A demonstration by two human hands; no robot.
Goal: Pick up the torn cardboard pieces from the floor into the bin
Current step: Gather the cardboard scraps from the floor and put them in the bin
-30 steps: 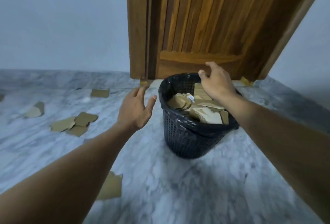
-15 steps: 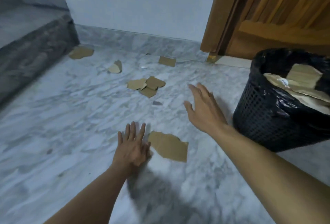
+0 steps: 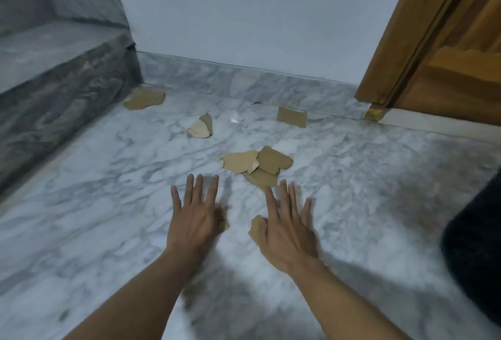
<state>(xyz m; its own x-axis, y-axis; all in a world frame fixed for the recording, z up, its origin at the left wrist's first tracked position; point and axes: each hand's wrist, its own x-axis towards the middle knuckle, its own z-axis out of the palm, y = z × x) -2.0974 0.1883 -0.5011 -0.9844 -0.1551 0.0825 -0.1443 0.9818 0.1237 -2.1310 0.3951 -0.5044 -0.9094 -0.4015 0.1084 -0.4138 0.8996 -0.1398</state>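
Head camera view, looking down at a grey-veined marble floor [image 3: 108,204]. At the right edge of the frame stands the black bin [image 3: 477,244]. Only a blurred slice of its dark side shows, and its mouth and contents are out of frame.

Torn cardboard pieces lie scattered on the floor. A cluster of three overlapping pieces [image 3: 257,163] sits at the centre of the frame, just above the right hand [image 3: 288,227]. Further up, a folded piece [image 3: 200,128] lies alone. A rounded piece [image 3: 145,98] rests at the foot of a marble step [image 3: 54,82] in the upper left. A rectangular piece [image 3: 292,117] lies near the skirting, left of a wooden door [image 3: 447,54] in the upper right.

Two bare forearms reach up from the bottom edge. The left hand [image 3: 195,217] is palm down, low over the floor. Its fingers are straight and fanned, its grip apart and holding nothing. The right hand, beside it, is also palm down with fingers spread and its grip apart.

A tan piece [image 3: 254,228] peeks out at the thumb side of the right hand, mostly hidden beneath it. Motion blur makes it impossible to tell whether the thumb touches it. A small tan sliver [image 3: 225,224] shows at the thumb edge of the left hand.
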